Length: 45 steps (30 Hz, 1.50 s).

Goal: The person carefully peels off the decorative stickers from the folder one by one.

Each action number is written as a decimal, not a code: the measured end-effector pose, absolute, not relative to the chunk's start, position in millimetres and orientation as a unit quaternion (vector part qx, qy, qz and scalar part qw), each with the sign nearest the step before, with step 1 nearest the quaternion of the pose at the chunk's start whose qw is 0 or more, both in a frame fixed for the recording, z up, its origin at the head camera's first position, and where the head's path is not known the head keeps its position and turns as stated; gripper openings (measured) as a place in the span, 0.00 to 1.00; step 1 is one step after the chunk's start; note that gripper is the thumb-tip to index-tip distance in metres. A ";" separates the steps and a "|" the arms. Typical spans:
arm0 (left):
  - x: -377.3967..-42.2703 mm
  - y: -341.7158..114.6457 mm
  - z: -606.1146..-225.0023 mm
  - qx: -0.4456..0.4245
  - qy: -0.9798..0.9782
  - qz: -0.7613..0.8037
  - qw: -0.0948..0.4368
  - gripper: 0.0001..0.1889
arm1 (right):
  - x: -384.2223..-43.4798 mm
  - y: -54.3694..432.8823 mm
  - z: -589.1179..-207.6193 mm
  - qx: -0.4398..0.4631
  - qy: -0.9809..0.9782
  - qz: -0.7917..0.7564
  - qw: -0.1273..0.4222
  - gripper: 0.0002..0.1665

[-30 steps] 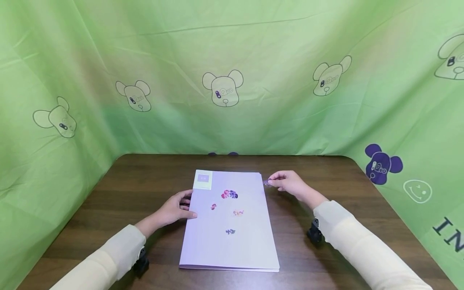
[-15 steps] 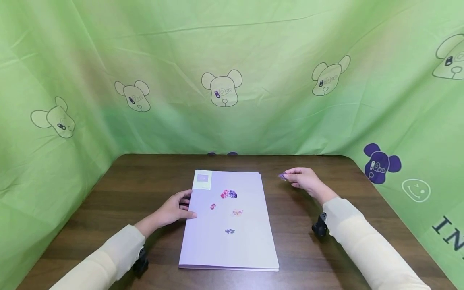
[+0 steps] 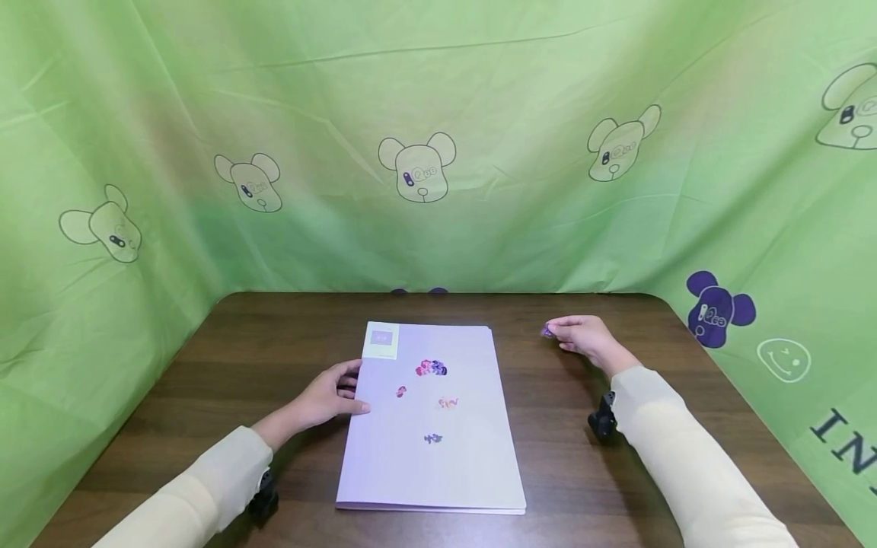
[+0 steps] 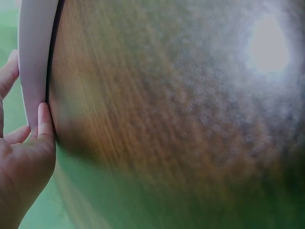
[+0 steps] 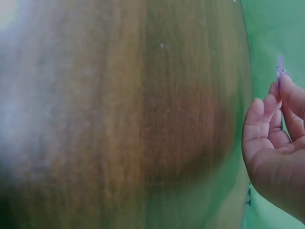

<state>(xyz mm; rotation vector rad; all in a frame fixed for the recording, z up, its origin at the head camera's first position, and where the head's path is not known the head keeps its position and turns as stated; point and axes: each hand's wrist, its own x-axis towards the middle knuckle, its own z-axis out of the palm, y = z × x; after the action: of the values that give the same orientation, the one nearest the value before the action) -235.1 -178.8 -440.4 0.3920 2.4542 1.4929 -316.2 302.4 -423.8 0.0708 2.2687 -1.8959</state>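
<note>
A flat white folder (image 3: 432, 472) lies on the table, with a pale label in its upper left corner and several small colourful cartoon stickers (image 3: 432, 368) on its cover. At its left edge, my left hand (image 3: 327, 396) holds the folder, thumb on top and the other fingers along the side. The left wrist view shows fingertips against the folder's pale edge (image 4: 35, 67). Off to the right of the folder, my right hand (image 3: 582, 335) pinches a small purple sticker (image 3: 546, 331) between thumb and finger. Seen in the right wrist view, the sticker (image 5: 279, 67) looks thin and partly see-through.
The brown wooden table (image 3: 274, 323) has rounded far corners. Behind it and along both sides hangs a green cloth (image 3: 329, 243) printed with bear heads. A black wrist device (image 3: 603, 418) sits below the right cuff and another (image 3: 263, 498) below the left.
My right hand has moved away from the folder's right edge, rightward and slightly farther back, carrying the purple sticker. The left hand and the folder have stayed in place.
</note>
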 end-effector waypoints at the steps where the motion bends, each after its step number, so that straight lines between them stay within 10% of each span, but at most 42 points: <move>1: -234.9 -178.7 -440.4 0.133 0.841 0.510 0.121 0.44 | -316.4 303.1 -423.8 0.027 0.763 -0.639 0.091 0.10; 45: -236.9 -180.9 -446.5 0.149 0.845 0.501 0.115 0.44 | -325.1 291.7 -431.7 0.005 0.795 -0.604 0.058 0.22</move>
<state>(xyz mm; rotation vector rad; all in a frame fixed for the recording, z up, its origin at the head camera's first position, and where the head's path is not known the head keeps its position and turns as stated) -236.9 -180.9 -446.5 0.4361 2.4758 1.4690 -325.1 291.7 -431.7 0.0162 2.4083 -1.8297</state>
